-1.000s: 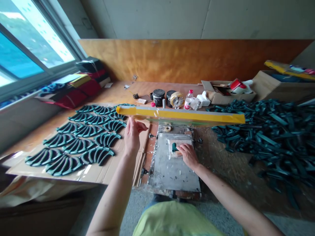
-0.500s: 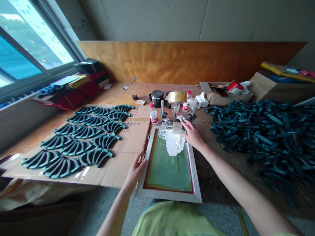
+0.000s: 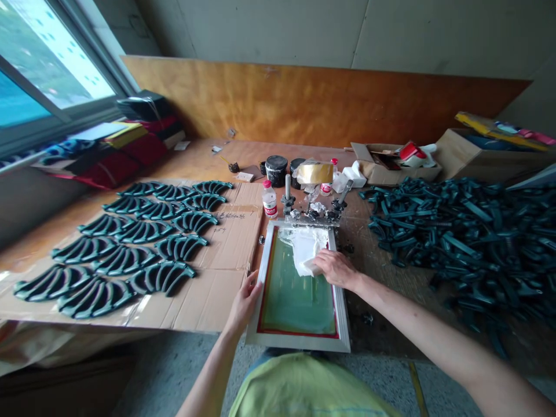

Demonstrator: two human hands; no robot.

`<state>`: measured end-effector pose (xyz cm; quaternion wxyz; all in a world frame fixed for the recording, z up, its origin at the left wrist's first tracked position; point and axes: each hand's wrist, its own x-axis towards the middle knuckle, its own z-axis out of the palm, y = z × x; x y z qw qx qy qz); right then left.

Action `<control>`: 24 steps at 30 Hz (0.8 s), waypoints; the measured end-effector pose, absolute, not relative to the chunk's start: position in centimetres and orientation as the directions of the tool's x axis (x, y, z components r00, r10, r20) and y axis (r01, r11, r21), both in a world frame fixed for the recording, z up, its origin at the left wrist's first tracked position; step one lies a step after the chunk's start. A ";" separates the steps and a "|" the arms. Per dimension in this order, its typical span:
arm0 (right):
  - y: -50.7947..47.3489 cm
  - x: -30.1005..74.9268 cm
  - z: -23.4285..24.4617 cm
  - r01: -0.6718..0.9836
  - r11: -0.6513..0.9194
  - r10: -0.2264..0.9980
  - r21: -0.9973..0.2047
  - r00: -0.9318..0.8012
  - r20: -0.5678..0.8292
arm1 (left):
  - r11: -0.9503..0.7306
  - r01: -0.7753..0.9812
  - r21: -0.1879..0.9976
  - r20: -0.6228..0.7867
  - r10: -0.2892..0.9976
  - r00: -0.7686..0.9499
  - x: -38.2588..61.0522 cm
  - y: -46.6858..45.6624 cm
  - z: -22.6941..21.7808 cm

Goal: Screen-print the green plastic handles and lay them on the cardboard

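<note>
A silk-screen frame (image 3: 299,341) with an aluminium rim and green mesh (image 3: 295,301) lies flat, hinged to clamps (image 3: 308,214) at its far end. My right hand (image 3: 334,269) presses a wad of white cloth (image 3: 306,249) onto the upper mesh. My left hand (image 3: 245,304) grips the frame's left edge near the front. Whatever lies under the frame is hidden. Left of it, rows of dark green curved pieces (image 3: 160,278) lie drying on a cardboard sheet (image 3: 226,260).
A heap of dark green pieces (image 3: 456,243) covers the table's right side. Beyond the clamps stand a red-capped plastic bottle (image 3: 269,201), a black jar (image 3: 276,171) and a gold tape roll (image 3: 315,172). Cardboard boxes (image 3: 395,162) sit at the back right.
The frame has swung down from raised to flat on the base. My right hand has moved from the far end onto the white cloth, and my left hand has come to the frame's edge.
</note>
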<state>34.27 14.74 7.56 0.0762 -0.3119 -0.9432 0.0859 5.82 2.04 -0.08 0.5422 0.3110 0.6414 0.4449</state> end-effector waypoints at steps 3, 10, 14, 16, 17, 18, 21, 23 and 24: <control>15.7 34.9 8.4 0.547 0.794 0.584 -0.264 -0.808 0.080 | 0.418 -0.084 0.905 -0.425 0.874 -0.235 6.0 2.0 0.0; 14.1 33.9 5.5 0.601 0.754 0.657 -0.266 -0.683 0.319 | 0.432 -0.153 0.889 -0.458 0.851 -0.259 6.4 1.9 1.4; 13.5 34.6 6.0 0.549 0.780 0.624 -0.299 -0.719 0.307 | 0.432 -0.157 0.888 -0.459 0.845 -0.273 6.5 1.8 1.7; 15.3 34.2 7.3 0.607 0.721 0.692 -0.334 -0.655 0.302 | 0.427 -0.167 0.889 -0.458 0.849 -0.263 6.5 1.9 2.0; 16.5 33.8 7.9 0.645 0.677 0.736 -0.354 -0.607 0.301 | 0.429 -0.177 0.886 -0.462 0.850 -0.252 6.4 1.9 2.3; 17.8 33.2 8.6 0.682 0.632 0.775 -0.368 -0.559 0.295 | 0.432 -0.191 0.881 -0.469 0.851 -0.238 6.4 1.9 2.9; 21.4 32.4 10.3 0.768 0.529 0.848 -0.361 -0.462 0.261 | 0.440 -0.225 0.869 -0.483 0.852 -0.200 5.8 2.1 5.8; 22.9 33.3 11.0 0.803 0.478 0.872 -0.356 -0.386 0.300 | 0.428 -0.203 0.881 -0.464 0.865 -0.191 5.4 2.5 8.4; 23.3 34.3 11.2 0.814 0.448 0.881 -0.370 -0.331 0.338 | 0.419 -0.170 0.892 -0.446 0.875 -0.185 5.2 2.8 9.8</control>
